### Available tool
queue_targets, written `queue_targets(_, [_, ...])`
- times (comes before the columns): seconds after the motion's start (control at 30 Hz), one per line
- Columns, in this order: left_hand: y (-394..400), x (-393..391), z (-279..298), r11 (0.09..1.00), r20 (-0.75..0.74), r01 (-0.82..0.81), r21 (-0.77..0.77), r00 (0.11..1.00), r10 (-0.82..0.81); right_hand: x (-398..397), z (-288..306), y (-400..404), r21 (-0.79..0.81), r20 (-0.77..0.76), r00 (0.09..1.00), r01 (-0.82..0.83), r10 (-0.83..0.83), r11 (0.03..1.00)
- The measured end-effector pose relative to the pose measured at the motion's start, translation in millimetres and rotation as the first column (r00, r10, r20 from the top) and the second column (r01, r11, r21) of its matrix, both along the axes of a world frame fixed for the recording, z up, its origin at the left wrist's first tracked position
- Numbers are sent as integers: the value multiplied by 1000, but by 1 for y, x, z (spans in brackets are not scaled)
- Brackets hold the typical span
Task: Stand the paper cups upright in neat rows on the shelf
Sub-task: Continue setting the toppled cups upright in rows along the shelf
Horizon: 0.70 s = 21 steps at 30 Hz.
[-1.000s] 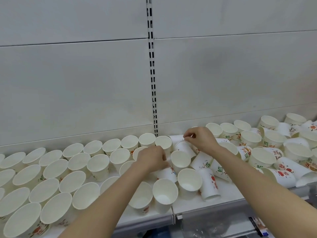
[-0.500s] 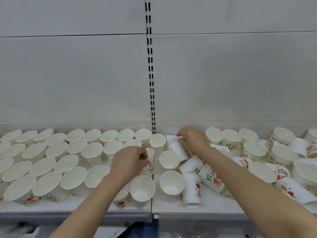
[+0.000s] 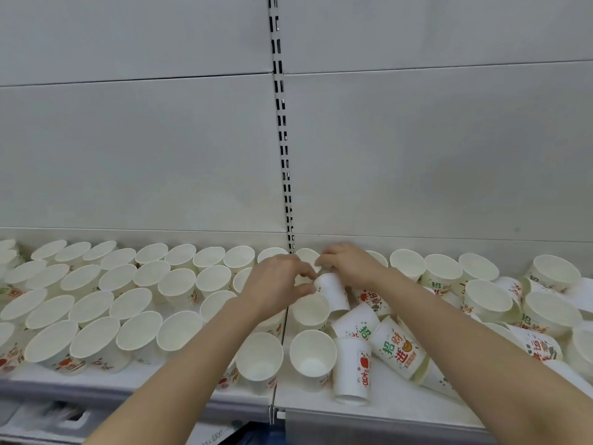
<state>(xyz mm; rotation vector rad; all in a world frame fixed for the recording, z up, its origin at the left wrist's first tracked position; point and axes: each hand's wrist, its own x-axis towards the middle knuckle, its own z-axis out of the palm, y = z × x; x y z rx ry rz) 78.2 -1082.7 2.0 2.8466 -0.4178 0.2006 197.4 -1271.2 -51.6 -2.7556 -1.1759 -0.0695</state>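
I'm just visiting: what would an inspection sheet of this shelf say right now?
Surface: white shelf, two sections meeting at a seam.
Job's things: upright cups stand in rows on the left section; jumbled cups on the right section lie tipped or upside down.
Clutter: nothing seen on the shelf besides cups.
Hands: left hand and right hand meet at an inverted cup by the seam; which fingers pinch it cannot be told.
Cables: nothing seen.
Surroundings: grey back panels with a slotted upright; blurred items below the shelf.
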Motion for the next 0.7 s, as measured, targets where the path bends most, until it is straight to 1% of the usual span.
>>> queue_targets(0.1, [-14, 10, -5, 999, -16, 24, 31, 1000, -23, 3, 3, -11, 81, 59, 998, 19, -24, 997])
queue_targets(0.17, [-25, 17, -7, 999, -21, 3, 54, 1000, -1, 2, 4, -15, 120, 79, 996, 35, -44, 992])
queue_targets(0.27, [-41, 33, -9, 993, -81, -34, 113, 996, 44, -2, 3, -18, 165, -3, 995, 101, -101, 981])
queue_targets(0.33, [-49, 43, -14, 986, -150, -39, 164, 987, 64, -4, 1, -21, 177, -51, 992, 120, -112, 977])
queue_targets(0.4, [-54, 49, -20, 981, -181, -53, 184, 980, 87, -9, 0, -25, 196, -84, 988, 146, -132, 970])
queue_targets(0.43, [-56, 50, -22, 976, -165, -71, 205, 981, 106, -11, 0, -27, 209, -92, 985, 164, -147, 964])
queue_targets(0.47, [-58, 49, -23, 965, -119, -96, 245, 985, 129, -13, 0, -29, 217, -95, 981, 185, -168, 958])
queue_targets(0.53, [-60, 46, -25, 927, 17, -154, 341, 987, 157, -15, -2, -32, 227, -74, 978, 207, -195, 952])
queue_targets(0.57, [-60, 45, -26, 915, 65, -173, 364, 985, 160, -16, -3, -32, 223, -62, 978, 206, -197, 953])
queue_targets(0.63, [-60, 44, -27, 919, 77, -172, 354, 985, 155, -17, -4, -32, 189, -37, 983, 186, -182, 964])
queue_targets(0.7, [-59, 46, -27, 943, 7, -125, 310, 992, 129, -19, -4, -30, 153, 0, 989, 148, -150, 977])
